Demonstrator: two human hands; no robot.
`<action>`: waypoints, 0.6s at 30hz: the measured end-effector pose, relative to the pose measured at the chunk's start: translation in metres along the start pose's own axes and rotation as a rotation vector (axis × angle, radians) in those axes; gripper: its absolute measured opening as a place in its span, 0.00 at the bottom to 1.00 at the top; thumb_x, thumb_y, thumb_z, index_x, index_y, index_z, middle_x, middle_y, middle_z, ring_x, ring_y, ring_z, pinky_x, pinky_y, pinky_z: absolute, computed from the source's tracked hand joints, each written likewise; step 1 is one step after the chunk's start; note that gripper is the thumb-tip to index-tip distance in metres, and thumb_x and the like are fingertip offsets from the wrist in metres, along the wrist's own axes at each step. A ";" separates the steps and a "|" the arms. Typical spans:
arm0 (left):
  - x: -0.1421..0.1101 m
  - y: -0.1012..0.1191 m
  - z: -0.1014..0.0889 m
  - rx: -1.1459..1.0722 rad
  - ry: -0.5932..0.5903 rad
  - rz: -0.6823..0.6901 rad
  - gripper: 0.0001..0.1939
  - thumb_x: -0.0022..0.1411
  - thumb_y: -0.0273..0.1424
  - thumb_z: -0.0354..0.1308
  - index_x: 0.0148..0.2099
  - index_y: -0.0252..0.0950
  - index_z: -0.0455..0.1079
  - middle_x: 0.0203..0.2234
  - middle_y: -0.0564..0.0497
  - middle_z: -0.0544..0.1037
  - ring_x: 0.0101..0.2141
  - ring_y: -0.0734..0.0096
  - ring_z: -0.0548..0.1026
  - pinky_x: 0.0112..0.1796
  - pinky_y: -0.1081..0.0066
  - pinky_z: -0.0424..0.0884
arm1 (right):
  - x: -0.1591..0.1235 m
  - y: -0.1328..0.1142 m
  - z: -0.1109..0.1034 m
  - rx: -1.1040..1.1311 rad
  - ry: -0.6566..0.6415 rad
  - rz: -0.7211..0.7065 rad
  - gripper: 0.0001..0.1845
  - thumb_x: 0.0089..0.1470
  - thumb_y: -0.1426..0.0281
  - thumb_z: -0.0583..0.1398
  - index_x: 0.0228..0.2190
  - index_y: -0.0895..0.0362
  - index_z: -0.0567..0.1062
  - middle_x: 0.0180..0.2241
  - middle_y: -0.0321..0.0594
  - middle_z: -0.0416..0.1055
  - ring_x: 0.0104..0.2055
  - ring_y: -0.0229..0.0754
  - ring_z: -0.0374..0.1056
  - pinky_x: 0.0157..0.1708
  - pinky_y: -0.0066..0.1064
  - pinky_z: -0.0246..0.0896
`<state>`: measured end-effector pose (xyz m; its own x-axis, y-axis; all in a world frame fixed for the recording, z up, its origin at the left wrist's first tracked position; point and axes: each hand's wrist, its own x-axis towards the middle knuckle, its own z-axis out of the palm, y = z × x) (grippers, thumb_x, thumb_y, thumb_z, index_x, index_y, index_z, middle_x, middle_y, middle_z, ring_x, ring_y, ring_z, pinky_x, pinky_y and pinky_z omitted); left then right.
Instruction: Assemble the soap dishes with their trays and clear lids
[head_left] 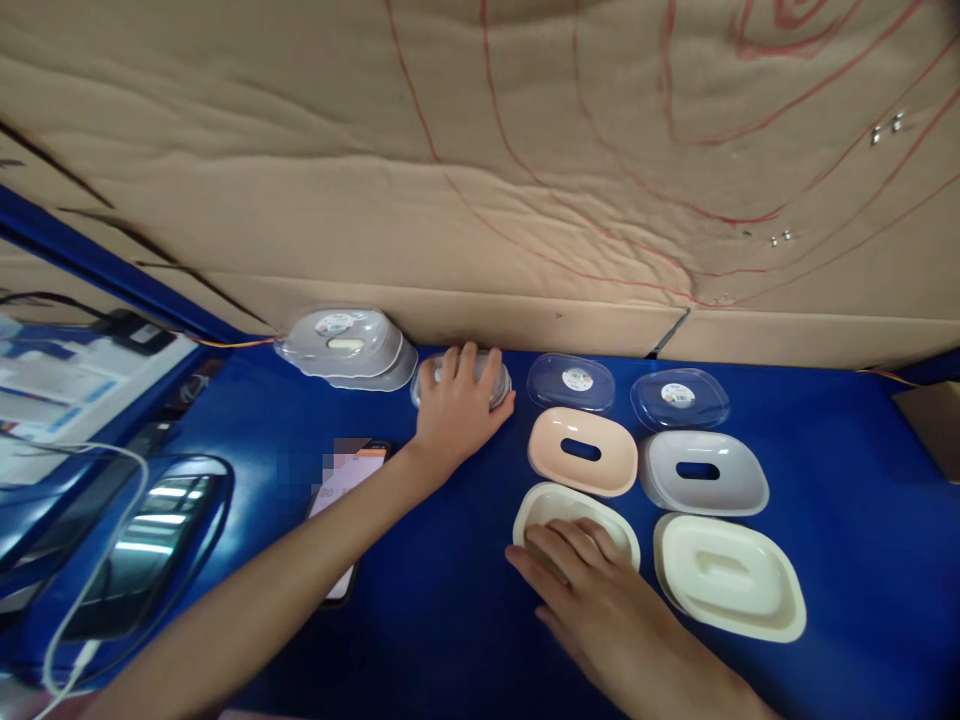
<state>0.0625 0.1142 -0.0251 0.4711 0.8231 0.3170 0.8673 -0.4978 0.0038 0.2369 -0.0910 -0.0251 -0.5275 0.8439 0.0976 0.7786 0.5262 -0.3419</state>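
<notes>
Over clear lid (420, 391) and cream dish (576, 503), 2 hands (456, 412)

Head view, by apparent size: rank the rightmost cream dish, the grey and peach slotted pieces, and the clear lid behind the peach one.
1. Cream dish
2. Grey piece and peach piece: too alike to rank
3. Clear lid
Nearness may enlarge the cream dish.
</notes>
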 end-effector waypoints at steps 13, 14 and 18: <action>-0.056 -0.013 -0.040 0.044 -0.193 0.177 0.37 0.69 0.52 0.60 0.72 0.37 0.65 0.60 0.30 0.75 0.58 0.33 0.74 0.56 0.39 0.69 | 0.005 -0.003 -0.006 0.003 0.018 0.011 0.29 0.62 0.74 0.66 0.62 0.55 0.71 0.58 0.43 0.76 0.57 0.53 0.71 0.57 0.49 0.67; -0.055 -0.013 -0.040 0.048 -0.183 0.184 0.37 0.69 0.52 0.60 0.71 0.37 0.66 0.58 0.31 0.76 0.58 0.34 0.74 0.56 0.39 0.69 | 0.005 -0.003 -0.007 0.003 0.015 0.010 0.29 0.62 0.74 0.66 0.62 0.55 0.70 0.58 0.43 0.76 0.57 0.53 0.71 0.57 0.49 0.67; -0.051 -0.008 -0.039 0.046 -0.169 0.178 0.36 0.67 0.51 0.63 0.70 0.39 0.69 0.56 0.32 0.76 0.57 0.35 0.74 0.59 0.39 0.67 | 0.005 -0.002 -0.007 0.002 0.013 0.010 0.28 0.63 0.73 0.66 0.63 0.54 0.70 0.57 0.42 0.76 0.57 0.52 0.72 0.57 0.48 0.67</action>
<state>0.0252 0.0655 -0.0045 0.6340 0.7596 0.1455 0.7728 -0.6293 -0.0823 0.2352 -0.0870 -0.0172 -0.5156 0.8502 0.1063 0.7829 0.5179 -0.3447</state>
